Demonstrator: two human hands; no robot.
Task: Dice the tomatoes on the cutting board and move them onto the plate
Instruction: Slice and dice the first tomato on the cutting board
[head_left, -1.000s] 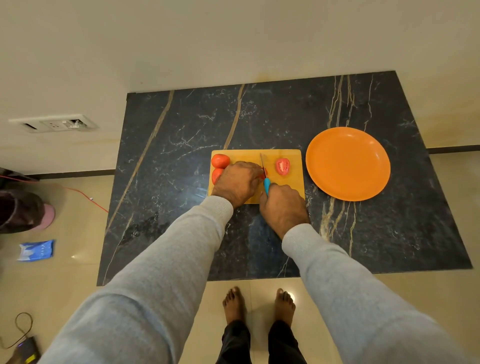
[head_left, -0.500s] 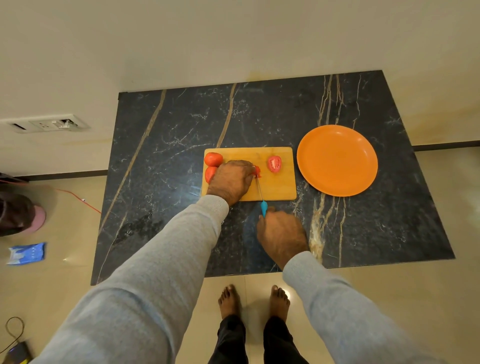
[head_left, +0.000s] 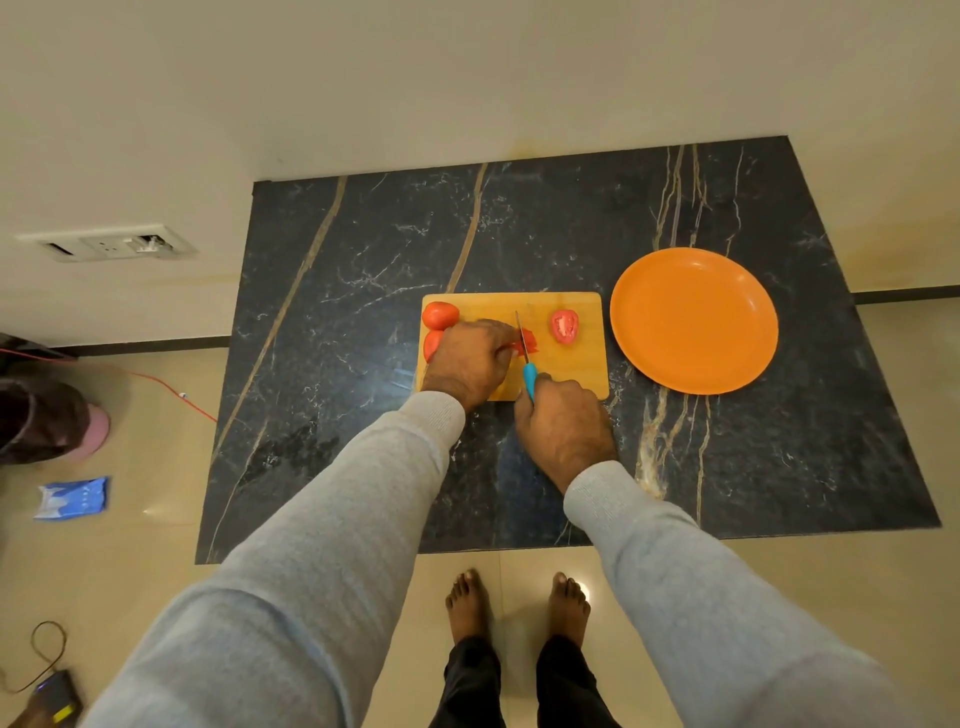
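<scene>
A wooden cutting board (head_left: 491, 306) lies on the dark marble counter. My left hand (head_left: 470, 358) holds down a tomato piece (head_left: 529, 341) in the board's middle, fingers curled on it. My right hand (head_left: 563, 426) grips a knife by its blue handle (head_left: 529, 378), and the blade (head_left: 521, 332) stands in the tomato piece beside my left fingertips. A tomato half (head_left: 564, 326) lies cut face up on the board's right part. Two whole tomatoes (head_left: 440, 315) sit at the board's left end, the nearer one (head_left: 431, 345) partly hidden by my left hand.
An empty orange plate (head_left: 693, 319) sits on the counter just right of the board. The black marble counter (head_left: 337, 312) ends at the wall behind and at a front edge near my bare feet (head_left: 519, 603). A switch plate (head_left: 111, 244) is on the left wall.
My right hand pulled the knife back toward me off the board's front edge, then pushed it forward again into the tomato piece. My left hand stayed on the tomato.
</scene>
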